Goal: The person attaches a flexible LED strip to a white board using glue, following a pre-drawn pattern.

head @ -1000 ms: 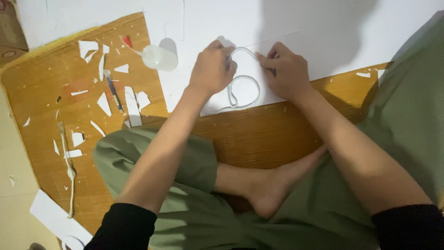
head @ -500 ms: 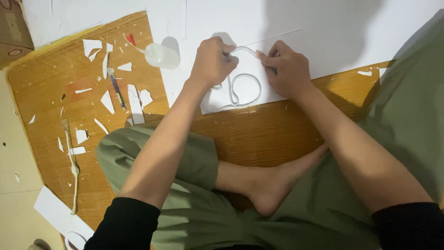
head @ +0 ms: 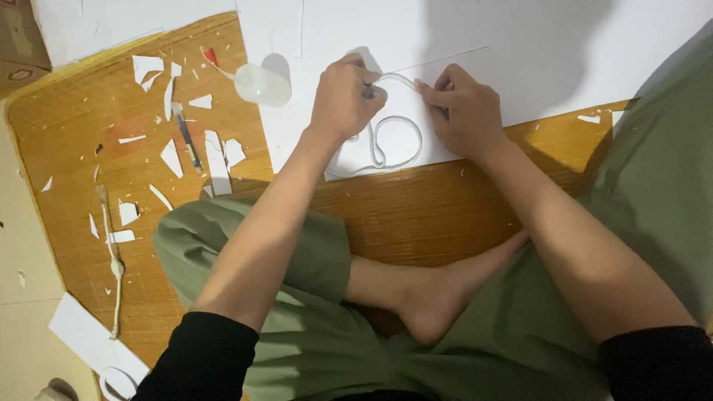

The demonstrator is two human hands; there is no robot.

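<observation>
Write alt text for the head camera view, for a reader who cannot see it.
Seen from above, a left hand and a right hand pinch a looping pale strip against a white sheet on a bamboo mat. A small glue bottle, a pen and paper scraps lie to the left.

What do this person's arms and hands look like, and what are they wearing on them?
Both forearms are bare, with black sleeves pushed up near the elbows. The left hand and right hand are bare too: no gloves, rings, watch or bracelets show.
</observation>
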